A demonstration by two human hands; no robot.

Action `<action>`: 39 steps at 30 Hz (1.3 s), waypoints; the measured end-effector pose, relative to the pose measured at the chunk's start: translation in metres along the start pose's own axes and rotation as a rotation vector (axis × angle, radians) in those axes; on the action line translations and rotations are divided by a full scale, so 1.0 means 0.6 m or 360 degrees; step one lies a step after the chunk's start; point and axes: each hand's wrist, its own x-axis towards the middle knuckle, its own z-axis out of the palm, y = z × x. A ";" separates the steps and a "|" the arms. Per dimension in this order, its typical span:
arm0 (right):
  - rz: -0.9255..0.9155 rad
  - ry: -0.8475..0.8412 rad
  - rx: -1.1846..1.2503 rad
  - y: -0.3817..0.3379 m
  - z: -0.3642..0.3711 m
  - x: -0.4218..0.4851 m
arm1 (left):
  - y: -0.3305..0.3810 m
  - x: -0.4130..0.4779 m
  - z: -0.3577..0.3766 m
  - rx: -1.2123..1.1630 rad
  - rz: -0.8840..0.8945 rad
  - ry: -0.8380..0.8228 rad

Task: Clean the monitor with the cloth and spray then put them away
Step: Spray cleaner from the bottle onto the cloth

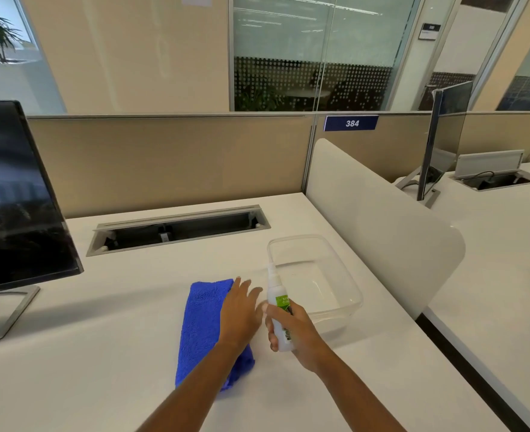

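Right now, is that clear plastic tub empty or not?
Empty: the clear tub shows only its bare bottom. The spray bottle is in the right hand, the cloth on the desk.

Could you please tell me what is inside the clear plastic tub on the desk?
Nothing shows inside the clear tub; only the white desk shows through its base. The spray bottle, gripped by the right hand, covers its near-left corner.

Open desk (117, 353) leftward — container (348, 275), divider (382, 219) rightward
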 end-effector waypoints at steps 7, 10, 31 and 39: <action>0.0251 -0.0348 0.0326 -0.004 0.011 -0.006 | -0.002 -0.011 -0.093 -0.1221 -0.0029 0.0154; 0.0319 -0.0463 0.0370 -0.001 0.022 -0.005 | 0.003 -0.015 -0.123 -0.1774 -0.0136 -0.0067; 0.0056 -0.0453 0.0293 -0.020 0.111 0.010 | -0.083 -0.047 -0.170 -0.2244 -0.0133 -0.0301; -0.0003 0.0096 -0.0550 -0.008 0.107 0.023 | -0.155 -0.042 -0.136 -0.0971 -0.0842 -0.0027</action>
